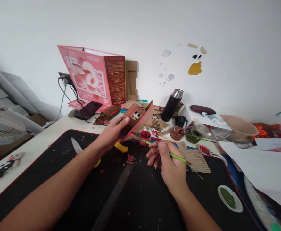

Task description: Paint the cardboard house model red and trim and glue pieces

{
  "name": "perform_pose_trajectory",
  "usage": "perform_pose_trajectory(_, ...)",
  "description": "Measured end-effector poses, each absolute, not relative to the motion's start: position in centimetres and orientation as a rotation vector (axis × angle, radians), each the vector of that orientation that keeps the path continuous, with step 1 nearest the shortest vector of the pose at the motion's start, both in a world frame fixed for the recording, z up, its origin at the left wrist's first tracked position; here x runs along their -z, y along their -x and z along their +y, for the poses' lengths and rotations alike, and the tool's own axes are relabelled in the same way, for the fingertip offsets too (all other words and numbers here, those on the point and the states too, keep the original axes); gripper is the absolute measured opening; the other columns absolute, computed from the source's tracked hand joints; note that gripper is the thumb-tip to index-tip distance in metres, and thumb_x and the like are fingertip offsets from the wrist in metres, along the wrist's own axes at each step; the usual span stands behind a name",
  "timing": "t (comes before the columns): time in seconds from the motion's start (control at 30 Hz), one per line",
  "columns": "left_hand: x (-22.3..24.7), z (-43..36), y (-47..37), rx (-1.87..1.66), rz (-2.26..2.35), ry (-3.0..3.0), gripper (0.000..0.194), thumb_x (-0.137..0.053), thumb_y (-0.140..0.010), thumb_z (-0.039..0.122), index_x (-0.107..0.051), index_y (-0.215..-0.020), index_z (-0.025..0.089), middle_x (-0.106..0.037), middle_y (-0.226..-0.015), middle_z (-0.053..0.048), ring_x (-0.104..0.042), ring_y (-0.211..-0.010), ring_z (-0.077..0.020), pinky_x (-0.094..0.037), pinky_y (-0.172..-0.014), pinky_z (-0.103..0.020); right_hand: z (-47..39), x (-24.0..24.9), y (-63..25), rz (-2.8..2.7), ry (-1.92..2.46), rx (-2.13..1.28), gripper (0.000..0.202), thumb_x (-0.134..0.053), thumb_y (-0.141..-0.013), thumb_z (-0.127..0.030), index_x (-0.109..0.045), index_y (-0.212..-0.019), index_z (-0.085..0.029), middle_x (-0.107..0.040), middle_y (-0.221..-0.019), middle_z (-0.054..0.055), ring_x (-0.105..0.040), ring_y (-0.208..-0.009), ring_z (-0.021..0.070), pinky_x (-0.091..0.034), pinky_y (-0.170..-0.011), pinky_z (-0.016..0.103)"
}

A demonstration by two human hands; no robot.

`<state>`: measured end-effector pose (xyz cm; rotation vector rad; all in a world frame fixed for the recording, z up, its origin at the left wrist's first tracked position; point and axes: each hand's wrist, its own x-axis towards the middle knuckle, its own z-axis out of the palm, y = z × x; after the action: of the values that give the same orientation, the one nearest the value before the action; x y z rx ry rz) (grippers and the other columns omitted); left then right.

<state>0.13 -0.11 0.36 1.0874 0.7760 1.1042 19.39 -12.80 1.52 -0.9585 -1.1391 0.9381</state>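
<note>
A small brown model house [135,116] with a latticed window is tilted up above the mat, my left hand [112,133] gripping its left side. A pinkish panel [141,123] forms its right edge. Between thumb and fingers, my right hand [170,160] holds a thin green paintbrush [177,157], its tip near the panel's lower edge. Just beyond the brush is an open jar of red paint [145,136]. Jars of brown paint [177,133] and dark green paint [193,136] stand farther right.
Scissors [76,146] lie partly behind my left forearm. A black bottle [172,105], a phone [87,110] and a pink box [89,75] are at the back. Corrugated cardboard [198,160] and a dish of green paint [229,198] lie right on the black mat [145,199].
</note>
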Motion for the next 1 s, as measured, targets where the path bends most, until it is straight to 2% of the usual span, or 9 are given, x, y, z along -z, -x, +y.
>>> perform_pose_trajectory(0.17,-0.2,-0.1,-0.1,-1.115,0.771,-1.088,0.060,-0.092,-0.076,0.073,-0.081,-0.102,0.020,-0.085,-0.105,-0.010,-0.077,-0.099,-0.0287,-0.059,-0.090,-0.039,-12.7,-1.7,-19.6,-1.137,0.967,-0.914,0.048,-0.069,-0.107,-0.062,-0.079,-0.093,-0.018,-0.079,-0.070,0.006,-0.069,-0.045,0.0127,-0.045,-0.040,0.018)
perform_pose_trajectory(0.3,0.0,-0.1,-0.1,-1.115,0.772,-1.081,0.058,-0.092,-0.077,0.071,-0.080,-0.101,0.020,-0.084,-0.106,-0.010,-0.077,-0.101,-0.0302,-0.058,-0.092,-0.040,-12.8,-1.4,-19.6,-1.155,0.981,-0.949,0.047,-0.067,-0.108,-0.062,-0.079,-0.095,-0.018,-0.080,-0.072,0.007,-0.072,-0.048,0.0147,-0.045,-0.040,0.019)
perform_pose_trajectory(0.63,-0.4,-0.1,-0.4,-1.128,0.795,-1.084,0.060,-0.093,-0.073,0.073,-0.078,-0.095,0.020,-0.081,-0.096,-0.008,-0.073,-0.090,-0.0269,-0.056,-0.084,-0.037,-13.0,-1.2,-19.1,-1.250,0.985,-1.050,0.050,-0.066,-0.108,-0.064,-0.079,-0.093,-0.018,-0.079,-0.071,0.006,-0.071,-0.047,0.0138,-0.042,-0.041,0.019)
perform_pose_trajectory(1.0,-0.4,-0.1,-0.3,-1.109,0.784,-1.129,0.063,-0.091,-0.075,0.075,-0.078,-0.102,0.018,-0.083,-0.104,-0.009,-0.076,-0.098,-0.0286,-0.058,-0.090,-0.038,-13.2,-0.6,-18.5,-1.358,0.972,-1.078,0.047,-0.063,-0.111,-0.059,-0.079,-0.094,-0.018,-0.078,-0.074,0.004,-0.070,-0.049,0.0119,-0.044,-0.043,0.020)
